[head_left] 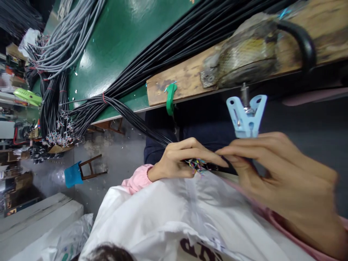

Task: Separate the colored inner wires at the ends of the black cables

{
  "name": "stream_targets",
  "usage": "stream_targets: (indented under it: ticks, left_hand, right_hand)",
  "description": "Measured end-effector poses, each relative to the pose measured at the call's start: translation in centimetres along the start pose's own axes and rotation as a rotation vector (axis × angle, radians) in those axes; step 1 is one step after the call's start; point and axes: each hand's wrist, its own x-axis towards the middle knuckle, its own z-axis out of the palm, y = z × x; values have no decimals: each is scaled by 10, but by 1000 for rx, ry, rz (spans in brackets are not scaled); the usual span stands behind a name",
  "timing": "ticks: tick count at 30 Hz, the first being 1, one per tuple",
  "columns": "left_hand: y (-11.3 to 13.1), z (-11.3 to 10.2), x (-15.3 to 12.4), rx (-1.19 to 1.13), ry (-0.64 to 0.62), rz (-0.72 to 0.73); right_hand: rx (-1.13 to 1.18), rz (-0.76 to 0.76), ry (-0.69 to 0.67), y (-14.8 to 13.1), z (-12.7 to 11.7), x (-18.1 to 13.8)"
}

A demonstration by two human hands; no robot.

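Note:
My left hand [182, 159] is closed around a bunch of black cables [146, 128] in front of the white apron. Stripped, many-coloured wire ends [197, 165] stick out beneath its fingers. My right hand [274, 170] has its thumb and forefinger pinched together, close to the left fingertips. A short dark piece shows at that pinch, but I cannot make out what it is. Just above the right hand is a light blue clothes-peg-like clip [247, 116], mounted on a metal rod below the board. The cables run back to a larger bundle held by a red tie [104, 97].
A wooden board [187, 78] lies along the green table [119, 32], carrying a taped lump [247, 50] and a green clip [170, 98]. Grey cables [73, 40] and more black ones hang at the left. A blue stool [73, 174] stands on the floor.

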Motion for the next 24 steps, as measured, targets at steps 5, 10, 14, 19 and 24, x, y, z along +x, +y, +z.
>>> stream_targets:
  ticks: [5,10,14,19,24]
  left_hand:
    - [9,-1,-1,241,-153,-399]
    - [12,0,6,139,-100,-299]
    - [18,9,19,127,75,-175]
    - [29,18,34,147,321,-87]
    - [32,24,39,147,431,-143]
  right_hand:
    - [-211,-92,-52,2,-12,6]
    - [158,36,-107,23,-24,9]
    - [359,454,15,33,-15,16]
    - [1023,830,-32,25,13,41]
    - [1345,848,-54,24,27,60]
